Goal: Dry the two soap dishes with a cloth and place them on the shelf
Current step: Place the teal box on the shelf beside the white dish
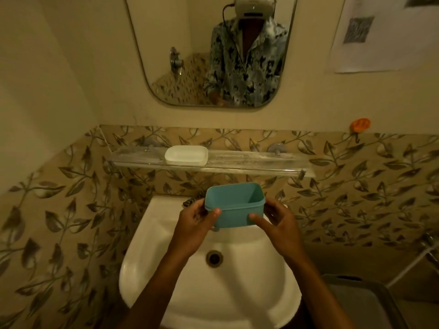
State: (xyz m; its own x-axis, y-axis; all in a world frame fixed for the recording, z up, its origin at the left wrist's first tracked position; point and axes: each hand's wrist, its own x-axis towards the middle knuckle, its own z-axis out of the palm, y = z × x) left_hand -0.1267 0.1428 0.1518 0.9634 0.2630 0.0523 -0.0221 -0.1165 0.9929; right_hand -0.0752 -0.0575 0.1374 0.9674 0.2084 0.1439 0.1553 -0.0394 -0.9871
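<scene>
A teal, box-shaped soap dish (234, 205) hangs in the air above the back of the white sink (166, 281), its opening facing up and slightly away from me. My left hand (196, 222) grips its left end and my right hand (276, 222) grips its right end. A white oval soap dish (186, 155) sits on the clear glass shelf (249, 160) above the sink, left of the shelf's middle. A patterned cloth (193, 200) peeks out behind my left hand on the sink's back ledge, mostly hidden.
A mirror (190, 55) hangs above the shelf. The leaf-patterned tiled wall (356, 198) surrounds the sink. An orange hook (360, 124) is stuck on the wall at the right. A grey bin lid (363, 302) stands at the lower right. The drain (214, 257) lies mid-basin.
</scene>
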